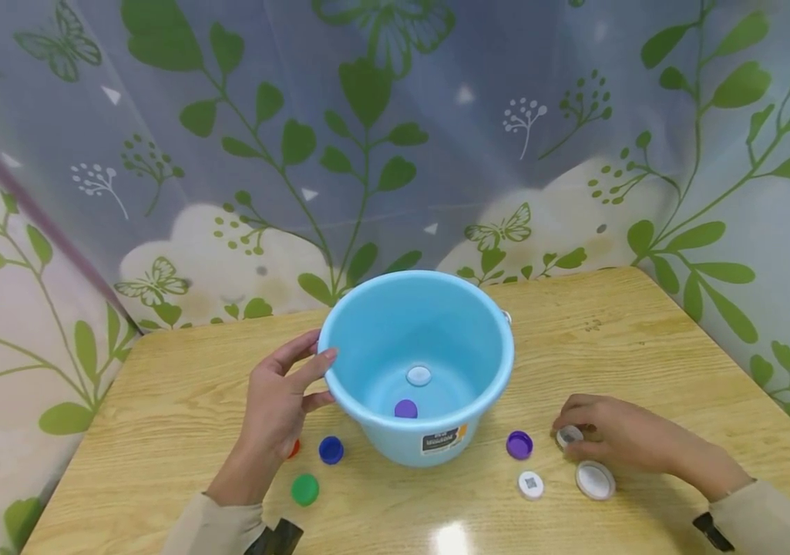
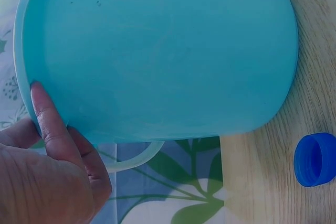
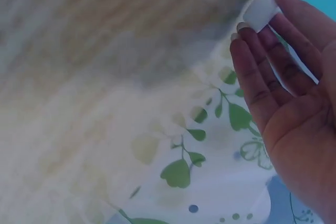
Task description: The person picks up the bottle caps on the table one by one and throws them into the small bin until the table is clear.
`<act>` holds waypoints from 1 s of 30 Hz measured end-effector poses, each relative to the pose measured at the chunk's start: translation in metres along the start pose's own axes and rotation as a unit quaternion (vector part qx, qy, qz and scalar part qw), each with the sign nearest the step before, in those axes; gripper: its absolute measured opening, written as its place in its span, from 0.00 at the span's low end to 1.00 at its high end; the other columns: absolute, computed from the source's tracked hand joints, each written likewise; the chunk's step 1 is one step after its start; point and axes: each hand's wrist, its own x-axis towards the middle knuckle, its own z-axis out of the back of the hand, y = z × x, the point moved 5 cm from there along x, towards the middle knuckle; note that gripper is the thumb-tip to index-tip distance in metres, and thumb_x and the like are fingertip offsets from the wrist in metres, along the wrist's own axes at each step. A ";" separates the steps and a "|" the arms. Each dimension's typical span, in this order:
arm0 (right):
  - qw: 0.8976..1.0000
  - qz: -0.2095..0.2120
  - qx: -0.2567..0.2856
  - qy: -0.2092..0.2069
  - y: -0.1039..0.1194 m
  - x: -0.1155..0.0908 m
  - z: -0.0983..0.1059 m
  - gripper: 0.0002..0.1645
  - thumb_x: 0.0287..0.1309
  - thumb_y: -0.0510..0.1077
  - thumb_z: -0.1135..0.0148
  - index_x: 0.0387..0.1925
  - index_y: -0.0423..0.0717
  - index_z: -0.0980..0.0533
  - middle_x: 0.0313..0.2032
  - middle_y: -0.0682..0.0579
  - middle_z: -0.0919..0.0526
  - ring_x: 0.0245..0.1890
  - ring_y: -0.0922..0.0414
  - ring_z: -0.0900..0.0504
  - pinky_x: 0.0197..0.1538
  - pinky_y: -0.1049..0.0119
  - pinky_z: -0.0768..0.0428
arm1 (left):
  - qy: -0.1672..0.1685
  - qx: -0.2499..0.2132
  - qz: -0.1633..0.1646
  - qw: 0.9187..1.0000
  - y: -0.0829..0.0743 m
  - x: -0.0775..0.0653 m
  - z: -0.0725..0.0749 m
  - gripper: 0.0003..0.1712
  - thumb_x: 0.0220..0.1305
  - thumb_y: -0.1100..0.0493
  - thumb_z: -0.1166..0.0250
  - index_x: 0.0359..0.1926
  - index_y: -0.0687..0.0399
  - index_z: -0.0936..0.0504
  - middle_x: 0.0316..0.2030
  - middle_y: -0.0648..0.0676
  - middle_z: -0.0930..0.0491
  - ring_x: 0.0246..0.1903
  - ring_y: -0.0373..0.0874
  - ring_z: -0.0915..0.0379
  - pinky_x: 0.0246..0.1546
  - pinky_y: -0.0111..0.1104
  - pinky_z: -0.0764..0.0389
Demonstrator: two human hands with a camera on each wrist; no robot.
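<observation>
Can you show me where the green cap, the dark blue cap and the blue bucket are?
green cap [image 1: 305, 489]: head view, middle of its top.
dark blue cap [image 1: 331, 449]: head view, its open middle.
blue bucket [image 1: 395, 435]: head view, front outer wall.

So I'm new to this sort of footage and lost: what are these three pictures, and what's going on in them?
No machine here: a person works with bare hands, wearing three cameras. The head view looks down on a wooden table. The wrist views look along each hand.

The left hand rests its fingers on the rim of a light blue bucket, which holds a purple cap and a white cap.

The right hand takes a grip on a small white cap.

Loose on the table: blue cap, green cap, another purple cap, white lids.
</observation>
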 end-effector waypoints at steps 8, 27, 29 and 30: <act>0.994 -0.010 -0.044 -0.096 0.016 0.004 0.036 0.13 0.64 0.48 0.39 0.47 0.50 0.20 0.44 0.63 0.24 0.38 0.66 0.25 0.37 0.66 0.18 | -0.002 -0.003 -0.003 1.000 0.001 -0.001 0.002 0.24 0.59 0.63 0.31 0.57 0.60 0.24 0.47 0.56 0.31 0.42 0.53 0.21 0.27 0.34 0.15; 0.941 0.128 -0.061 -0.308 0.087 0.044 0.114 0.20 0.50 0.33 0.30 0.47 0.48 0.20 0.47 0.58 0.22 0.40 0.65 0.22 0.42 0.75 0.21 | -0.002 0.001 -0.009 1.000 -0.002 -0.001 0.000 0.24 0.59 0.64 0.31 0.57 0.62 0.24 0.47 0.57 0.31 0.40 0.51 0.20 0.27 0.33 0.15; 0.942 0.137 -0.049 -0.302 0.095 0.052 0.115 0.19 0.51 0.34 0.31 0.48 0.47 0.20 0.46 0.58 0.21 0.40 0.64 0.22 0.42 0.74 0.20 | -0.001 0.001 -0.009 1.000 -0.002 -0.001 0.000 0.24 0.59 0.64 0.31 0.57 0.62 0.24 0.47 0.57 0.31 0.40 0.51 0.20 0.27 0.34 0.15; 0.943 0.142 -0.042 -0.299 0.099 0.056 0.114 0.19 0.52 0.34 0.31 0.48 0.46 0.20 0.45 0.57 0.21 0.40 0.64 0.22 0.42 0.74 0.20 | -0.001 0.002 -0.008 1.000 -0.002 -0.001 -0.001 0.25 0.59 0.64 0.31 0.57 0.62 0.24 0.47 0.57 0.31 0.40 0.51 0.20 0.27 0.34 0.15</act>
